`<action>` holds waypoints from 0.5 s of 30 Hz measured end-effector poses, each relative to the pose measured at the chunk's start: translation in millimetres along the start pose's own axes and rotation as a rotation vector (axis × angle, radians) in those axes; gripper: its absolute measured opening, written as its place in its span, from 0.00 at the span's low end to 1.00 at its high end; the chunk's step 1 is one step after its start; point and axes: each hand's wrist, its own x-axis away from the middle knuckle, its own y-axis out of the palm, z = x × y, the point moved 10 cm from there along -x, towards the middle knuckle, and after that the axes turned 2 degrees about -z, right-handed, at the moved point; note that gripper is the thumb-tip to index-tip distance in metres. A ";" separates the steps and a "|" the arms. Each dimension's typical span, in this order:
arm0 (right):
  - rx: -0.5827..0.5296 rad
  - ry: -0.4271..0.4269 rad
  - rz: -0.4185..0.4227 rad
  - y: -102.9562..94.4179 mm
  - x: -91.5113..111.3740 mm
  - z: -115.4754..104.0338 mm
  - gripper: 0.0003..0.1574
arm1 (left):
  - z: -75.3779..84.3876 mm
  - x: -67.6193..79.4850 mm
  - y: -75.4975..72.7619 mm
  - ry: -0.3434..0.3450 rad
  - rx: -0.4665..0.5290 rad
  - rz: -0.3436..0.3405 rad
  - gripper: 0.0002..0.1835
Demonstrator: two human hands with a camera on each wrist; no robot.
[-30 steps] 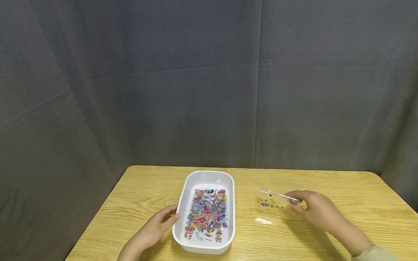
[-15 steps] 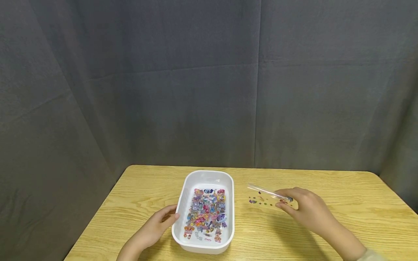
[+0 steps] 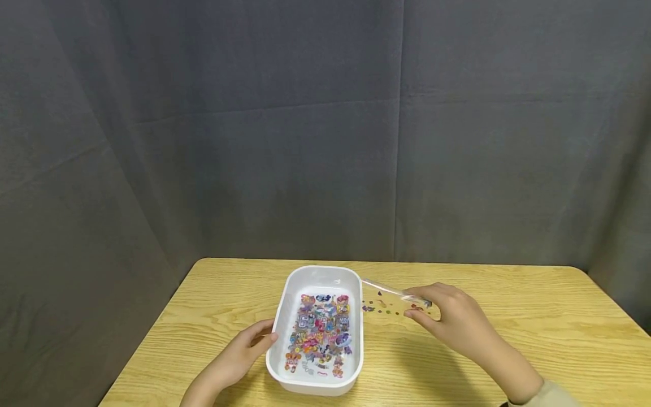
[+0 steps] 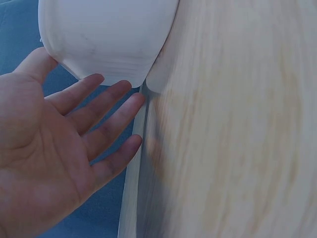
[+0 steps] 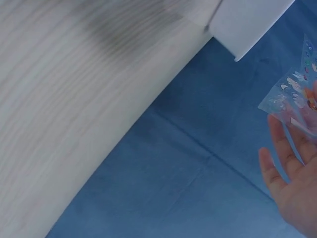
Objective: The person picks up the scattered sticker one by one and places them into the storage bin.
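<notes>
A white rectangular tray [image 3: 316, 389] stands on the table, and a layer of colourful stickers [image 3: 319, 339] on clear film lies on its floor. My left hand [image 3: 238, 356] touches the tray's left side. In the left wrist view its fingers [image 4: 110, 130] are spread and fairly straight, near the tray's wall [image 4: 106, 39]. On the other side, my right hand [image 3: 455, 322] pinches a clear sticker sheet [image 3: 389, 304] between thumb and fingers, just right of the tray's rim. The sheet looks bent or folded, with small printed shapes; part of it leaves the right wrist view.
The wooden table [image 3: 559, 328] extends to both sides of the tray, and its far edge runs along behind. Dark grey curtain cloth [image 3: 315, 141] hangs at the back and left.
My right hand has moved left with the sticker sheet, from over the table to beside the tray's right rim. My left hand and the tray have hardly moved.
</notes>
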 end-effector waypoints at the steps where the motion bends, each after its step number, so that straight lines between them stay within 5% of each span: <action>1: -0.005 -0.005 -0.004 1.1 -1.5 -2.4 0.19 | 0.1 0.0 0.0 0.001 -0.001 -0.001 0.29; 15: -0.051 -0.059 -0.070 23.7 -19.8 -34.3 0.20 | -1.1 0.1 -0.3 0.001 0.007 0.003 0.29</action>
